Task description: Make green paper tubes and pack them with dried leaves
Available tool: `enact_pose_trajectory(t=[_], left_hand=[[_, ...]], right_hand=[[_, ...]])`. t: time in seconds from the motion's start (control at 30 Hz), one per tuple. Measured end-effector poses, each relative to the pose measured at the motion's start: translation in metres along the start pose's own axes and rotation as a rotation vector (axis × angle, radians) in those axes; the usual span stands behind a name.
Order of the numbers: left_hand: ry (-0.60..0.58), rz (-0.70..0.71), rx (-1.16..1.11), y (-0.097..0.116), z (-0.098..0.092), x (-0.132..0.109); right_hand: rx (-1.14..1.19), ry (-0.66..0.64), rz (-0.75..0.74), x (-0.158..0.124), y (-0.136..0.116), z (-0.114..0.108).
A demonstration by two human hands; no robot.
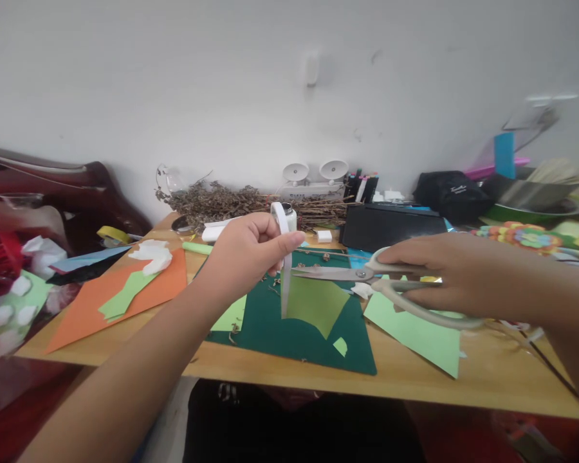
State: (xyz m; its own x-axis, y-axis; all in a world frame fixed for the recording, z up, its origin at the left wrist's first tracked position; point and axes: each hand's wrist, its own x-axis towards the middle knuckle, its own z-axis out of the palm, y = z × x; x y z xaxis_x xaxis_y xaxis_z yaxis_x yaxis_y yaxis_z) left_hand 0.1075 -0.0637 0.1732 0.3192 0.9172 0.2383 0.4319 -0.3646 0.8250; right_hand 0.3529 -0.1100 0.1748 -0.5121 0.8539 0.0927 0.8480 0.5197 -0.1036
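Note:
My left hand (pixel 248 254) is closed round a roll of white tape (pixel 282 222) and holds it up over the table; a strip of the tape (pixel 285 289) hangs straight down from it. My right hand (pixel 427 267) grips the grey handles of a pair of scissors (pixel 367 278). The blades point left and meet the hanging strip just below my left fingers. Under them lies a dark green sheet (pixel 280 331) with an olive green paper piece (pixel 316 303) on it.
An orange sheet (pixel 84 308) with a light green cut-out lies at the left, and a light green sheet (pixel 417 331) at the right. Dried twigs (pixel 212 202), a black box (pixel 390 225), a pen holder and paper flowers (pixel 523 236) line the back. The wooden table's front edge (pixel 289 379) is near.

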Motion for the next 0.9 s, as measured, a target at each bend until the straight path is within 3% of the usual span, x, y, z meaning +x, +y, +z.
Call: enact_pose_trajectory(t=[0.9], left_hand=[[-0.020, 0.031, -0.043, -0.0041, 0.0004, -0.0006]], right_hand=[[-0.025, 0.013, 0.015, -0.0021, -0.0025, -0.0023]])
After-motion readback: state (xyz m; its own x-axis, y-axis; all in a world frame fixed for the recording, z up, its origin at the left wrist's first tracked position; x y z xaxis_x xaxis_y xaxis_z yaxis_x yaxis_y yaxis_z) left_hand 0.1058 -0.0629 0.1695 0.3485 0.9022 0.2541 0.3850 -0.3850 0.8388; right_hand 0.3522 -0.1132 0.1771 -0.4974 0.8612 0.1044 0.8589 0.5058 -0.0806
